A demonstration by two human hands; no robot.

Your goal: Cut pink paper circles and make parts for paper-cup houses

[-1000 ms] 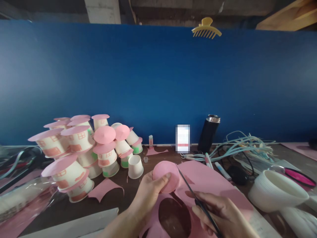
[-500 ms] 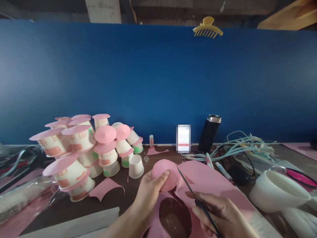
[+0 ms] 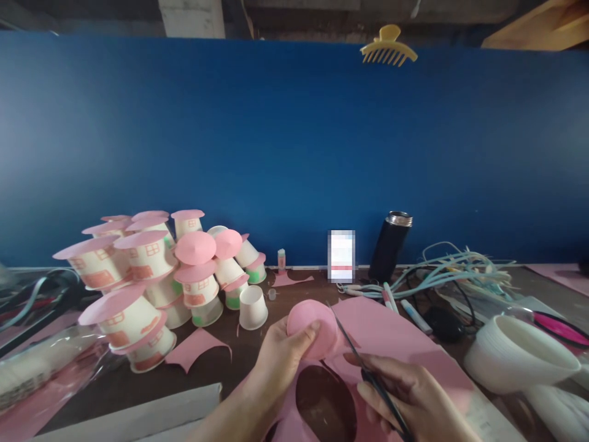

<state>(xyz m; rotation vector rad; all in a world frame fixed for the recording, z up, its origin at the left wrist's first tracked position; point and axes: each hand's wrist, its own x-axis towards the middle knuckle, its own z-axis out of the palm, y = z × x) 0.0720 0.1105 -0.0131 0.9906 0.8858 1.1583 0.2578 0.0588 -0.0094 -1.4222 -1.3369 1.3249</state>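
My left hand (image 3: 283, 350) pinches a round pink paper disc (image 3: 317, 344), its thumb lying across the front. My right hand (image 3: 405, 393) is closed around black-handled scissors (image 3: 346, 334), whose dark blades point up and left at the disc's right edge. Whether the blades touch the paper I cannot make out. Beneath both hands lies a large pink sheet (image 3: 391, 331); a round hole in its front part shows the dark table (image 3: 326, 402). A pink offcut with curved edges (image 3: 200, 350) rests left of my left wrist.
Several paper cups with pink paper tops (image 3: 147, 252) are stacked on the left. A plain white cup (image 3: 253, 307) stands upside down beside them. Behind are a small glue bottle (image 3: 281, 261), a blurred screen (image 3: 341, 255) and a black flask (image 3: 391, 245). Nested white cups (image 3: 515, 356) lie right.
My left hand and the disc have shifted slightly right and down, closer to the scissors. My right hand has hardly moved.
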